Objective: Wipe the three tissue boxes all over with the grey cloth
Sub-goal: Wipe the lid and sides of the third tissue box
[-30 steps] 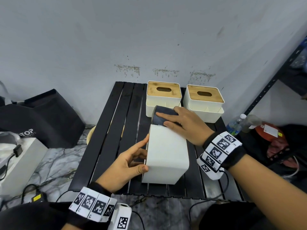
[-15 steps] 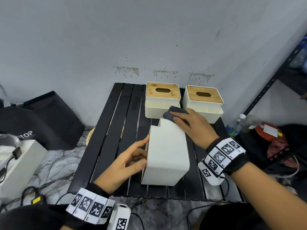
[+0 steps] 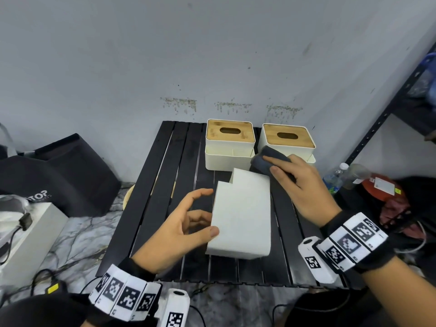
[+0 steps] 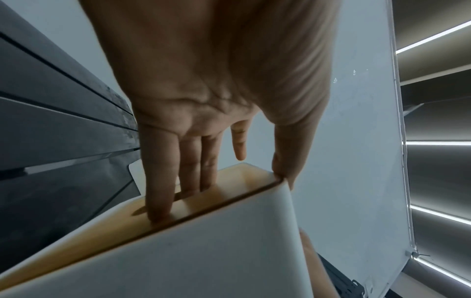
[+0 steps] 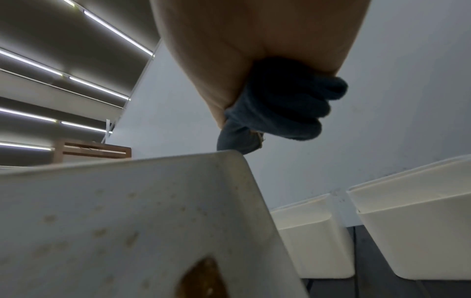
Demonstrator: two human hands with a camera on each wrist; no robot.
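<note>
The near tissue box [image 3: 243, 213] lies on its side on the black slatted table [image 3: 165, 185], its plain white face up. My left hand [image 3: 205, 215] grips its left edge: the thumb lies on the white face and the fingers [image 4: 163, 181] lie flat on the wooden lid [image 4: 193, 203], with the index finger lifted. My right hand [image 3: 278, 166] holds the bunched grey cloth [image 3: 264, 156] [image 5: 280, 108] against the box's far right corner [image 5: 229, 171]. Two more white boxes with wooden lids stand upright at the back, one in the middle [image 3: 230, 142] and one to the right [image 3: 286, 142].
A black bag [image 3: 61, 175] and a white case [image 3: 26, 237] sit on the marble floor to the left. On the right are a metal shelf post [image 3: 377, 123], plastic bottles [image 3: 335, 175] and a red object [image 3: 382, 187]. Cables trail near the table's front edge.
My right hand has slid the cloth off the box's upper face, away and to the right, to its far right corner. My left index finger has lifted; the box has barely moved.
</note>
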